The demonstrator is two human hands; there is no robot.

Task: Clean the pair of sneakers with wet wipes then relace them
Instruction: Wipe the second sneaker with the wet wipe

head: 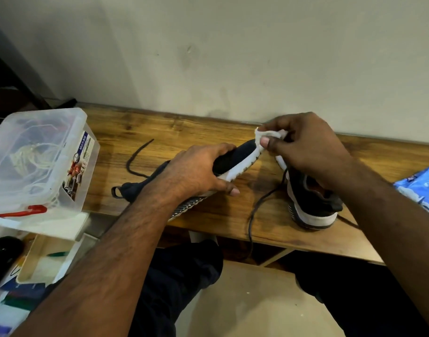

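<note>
Black white-soled sneaker (235,158) tilted on side; second sneaker (313,203) upright beside; crumpled white wipe (264,137) at toe.

We see a plain pale wall (233,45) filling the upper half of the view, scuffed and faintly stained near its foot. Below it runs the wooden table (208,132), warm brown with dark grain, reaching from nine o'clock to three o'clock. At six o'clock the floor (252,300) shows, smooth and beige. At ten o'clock a dark shadowed gap (4,88) opens beside the wall. The light is soft and even, without hard shadows.
</note>
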